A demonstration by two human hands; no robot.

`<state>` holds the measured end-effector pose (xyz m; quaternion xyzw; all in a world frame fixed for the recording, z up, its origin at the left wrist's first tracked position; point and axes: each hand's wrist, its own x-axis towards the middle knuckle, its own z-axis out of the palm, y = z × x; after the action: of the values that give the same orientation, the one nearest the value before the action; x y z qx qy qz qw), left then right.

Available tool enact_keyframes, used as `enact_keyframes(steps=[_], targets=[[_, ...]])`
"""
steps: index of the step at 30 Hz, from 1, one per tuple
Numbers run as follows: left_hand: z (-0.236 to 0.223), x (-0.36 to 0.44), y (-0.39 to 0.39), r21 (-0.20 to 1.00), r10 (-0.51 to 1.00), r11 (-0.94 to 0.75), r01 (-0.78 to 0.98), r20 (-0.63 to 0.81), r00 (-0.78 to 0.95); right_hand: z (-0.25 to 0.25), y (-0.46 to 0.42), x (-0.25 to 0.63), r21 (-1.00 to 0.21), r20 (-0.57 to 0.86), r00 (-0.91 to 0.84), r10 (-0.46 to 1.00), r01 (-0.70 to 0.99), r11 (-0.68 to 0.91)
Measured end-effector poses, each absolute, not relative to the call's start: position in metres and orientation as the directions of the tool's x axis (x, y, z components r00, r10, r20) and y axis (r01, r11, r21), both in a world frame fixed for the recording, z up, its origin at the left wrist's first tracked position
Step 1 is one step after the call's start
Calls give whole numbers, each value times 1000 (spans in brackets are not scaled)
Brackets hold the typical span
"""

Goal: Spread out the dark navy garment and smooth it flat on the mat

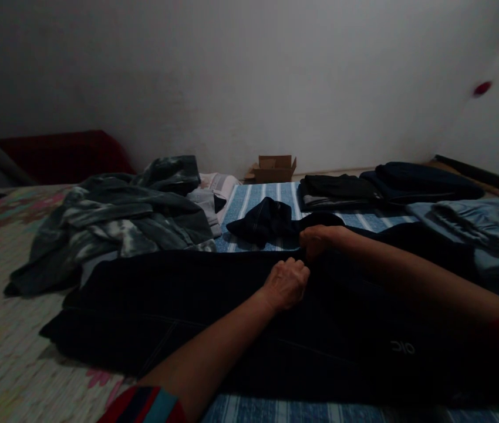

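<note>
Two hands meet at the far edge of a dark garment (pixel 232 317) spread flat near the person. Left hand (pixel 285 284) and right hand (pixel 319 239) both close their fingers on its cloth, pinning it smooth. Folded clothes (pixel 390 185) sit stacked far right.

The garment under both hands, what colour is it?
Dark navy garment, nearly black in the dim head view; both hands grip it.

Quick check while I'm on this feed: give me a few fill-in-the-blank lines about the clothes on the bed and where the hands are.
1. Both hands, the left hand and the right hand, rest on a ____ garment.
2. The cardboard box sits against the ____.
3. The tie-dye clothes pile lies to the ____ of the hands.
4. The sheet under the clothes is blue with white ____.

Missing words: dark; wall; left; stripes
</note>
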<state>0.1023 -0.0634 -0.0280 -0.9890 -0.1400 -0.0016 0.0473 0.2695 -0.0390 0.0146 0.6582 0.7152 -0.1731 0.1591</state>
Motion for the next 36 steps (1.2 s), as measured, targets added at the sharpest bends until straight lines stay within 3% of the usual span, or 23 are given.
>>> enact_keyframes(steps=[8,13,20,25,36], targets=[[-51,111,-67,-133,284,-938,320,234,930,19,-41,277,25,-436,-154,887,983,183],[-51,108,-66,-95,310,-934,345,269,912,21,-44,280,22,-439,-163,883,981,192],[-55,107,-69,46,403,-913,405,240,883,17,-50,281,35,-431,-137,892,985,168],[-54,105,-70,118,433,-901,418,174,884,5,-56,273,74,-301,-70,951,993,96],[-52,108,-65,173,460,-883,436,137,877,4,-101,258,37,103,4,995,999,-8]])
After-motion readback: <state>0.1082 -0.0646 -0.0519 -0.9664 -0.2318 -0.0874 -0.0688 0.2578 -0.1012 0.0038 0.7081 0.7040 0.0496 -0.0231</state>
